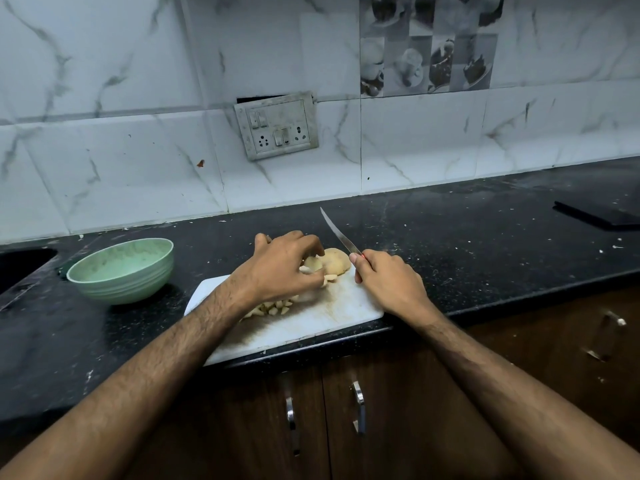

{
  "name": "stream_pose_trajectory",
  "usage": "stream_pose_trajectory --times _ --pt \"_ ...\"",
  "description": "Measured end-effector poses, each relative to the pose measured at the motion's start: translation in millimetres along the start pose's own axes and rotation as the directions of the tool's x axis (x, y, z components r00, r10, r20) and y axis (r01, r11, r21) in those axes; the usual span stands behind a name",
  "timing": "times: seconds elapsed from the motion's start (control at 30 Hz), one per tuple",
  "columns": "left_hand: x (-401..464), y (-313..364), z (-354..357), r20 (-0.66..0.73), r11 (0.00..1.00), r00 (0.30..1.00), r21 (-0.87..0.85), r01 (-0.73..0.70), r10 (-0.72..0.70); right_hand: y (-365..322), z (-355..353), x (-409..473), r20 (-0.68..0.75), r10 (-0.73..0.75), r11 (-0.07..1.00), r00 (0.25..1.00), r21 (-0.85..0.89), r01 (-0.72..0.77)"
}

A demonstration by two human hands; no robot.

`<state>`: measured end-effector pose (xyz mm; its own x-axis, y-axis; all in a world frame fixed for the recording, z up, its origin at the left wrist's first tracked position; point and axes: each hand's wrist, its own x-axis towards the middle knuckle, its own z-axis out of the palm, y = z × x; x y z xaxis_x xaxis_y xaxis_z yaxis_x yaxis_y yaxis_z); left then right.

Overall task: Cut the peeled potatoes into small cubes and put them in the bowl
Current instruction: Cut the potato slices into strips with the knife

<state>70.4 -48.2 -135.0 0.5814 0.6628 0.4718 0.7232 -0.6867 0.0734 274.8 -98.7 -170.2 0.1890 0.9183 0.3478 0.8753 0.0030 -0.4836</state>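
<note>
Potatoes, peeled and pale yellow, sit at the far end of a white cutting board that lies on a black speckled counter, its near edge poking out a bit over the counter's front. From the head cam that's pretty much the whole show. The left hand is hunched over the potatoes with the fingers curled down, pinching a smaller piece right beside the bigger one. That part is a bit blurry, so I can't tell exactly how the fingertips sit. Below that wrist there's a little heap of potato cubes on the board, partly hidden by the forearm.

The right hand is wrapped tight around a knife. A sliver of red handle peeks out by the thumb, and the thin blade points up and away toward the wall, lifted clear of the board and not touching the potatoes.

A green ribbed bowl stands on the counter left of the board, near it but apart. I can't make out any cubes inside.

Behind it all is a marble-look tile wall with a grubby switch-and-socket plate. Brown cabinet doors with metal handles run under the counter, and the corner of a sink shows at far left.
</note>
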Motion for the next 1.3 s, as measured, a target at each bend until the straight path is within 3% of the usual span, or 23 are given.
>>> stream_pose_trajectory --times 0.23,0.37,0.5,0.67,0.83,0.97,1.17,1.3 --pt "-2 3 13 -0.037 0.999 0.999 -0.037 -0.034 0.032 -2 -3 -3 -0.006 0.008 1.000 1.000 0.006 -0.008" --pt "-19 10 19 -0.110 0.985 0.983 -0.073 -0.155 0.146 -3 -4 -3 -0.004 0.001 1.000 1.000 0.016 -0.001" --pt "-34 18 23 -0.076 0.965 0.970 -0.106 -0.240 0.233 -4 -7 -4 0.012 0.013 0.999 1.000 0.046 -0.013" --pt "-41 5 15 -0.029 0.968 0.972 -0.090 -0.236 0.234 -4 -27 -6 0.191 -0.047 0.989 0.980 0.145 0.019" --pt "-40 -1 18 -0.009 0.975 0.977 -0.056 -0.213 0.213 -6 -63 -28 0.320 -0.035 0.993 0.947 -0.093 0.069" --pt "-36 2 19 -0.042 0.974 0.975 -0.054 -0.219 0.217 -14 -83 -53 0.389 0.022 0.982 0.921 -0.183 0.054" --pt "-31 10 23 -0.098 0.987 0.984 -0.047 -0.155 0.150 -32 -86 -83 0.341 0.029 0.881 0.940 -0.453 0.137" --pt "-32 11 24 -0.103 0.986 0.988 -0.107 -0.125 0.114 -37 -79 -88 0.331 -0.001 0.851 0.944 -0.495 0.174"
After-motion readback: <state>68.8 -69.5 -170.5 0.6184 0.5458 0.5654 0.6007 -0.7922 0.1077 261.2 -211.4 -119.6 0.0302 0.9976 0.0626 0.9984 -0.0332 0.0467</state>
